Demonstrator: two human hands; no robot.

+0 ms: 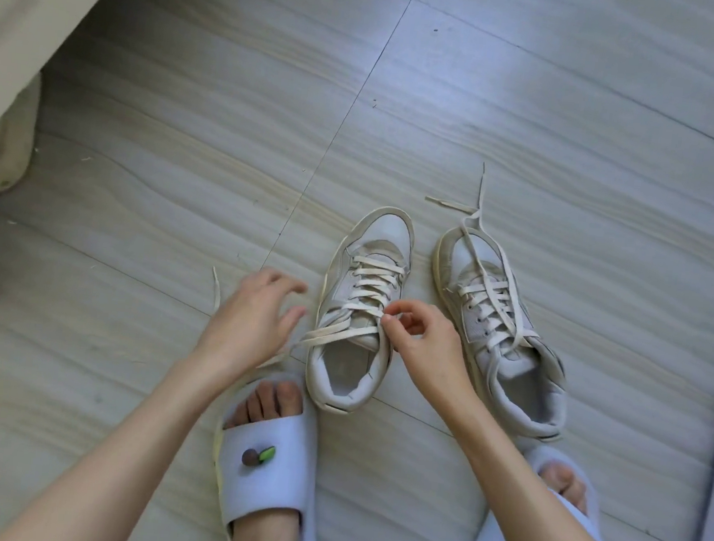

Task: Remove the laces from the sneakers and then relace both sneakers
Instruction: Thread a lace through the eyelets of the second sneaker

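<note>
Pinching the lace [342, 334] at the left sneaker [358, 309], right hand [416, 335] grips; left hand [250, 316] hovers spread wide, holding nothing.

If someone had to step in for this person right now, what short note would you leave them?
Left hand: open, fingers spread, hovering beside the left sneaker, holding nothing.
Right hand: fingers pinch that sneaker's lace near the top eyelets.
Both sneakers stand side by side on the floor, toes pointing away. The right sneaker is untied, its lace ends trailing past the toe.
Done: both untied, upper laces loosened.
Left: pull both laces fully out, then relace both.
</note>
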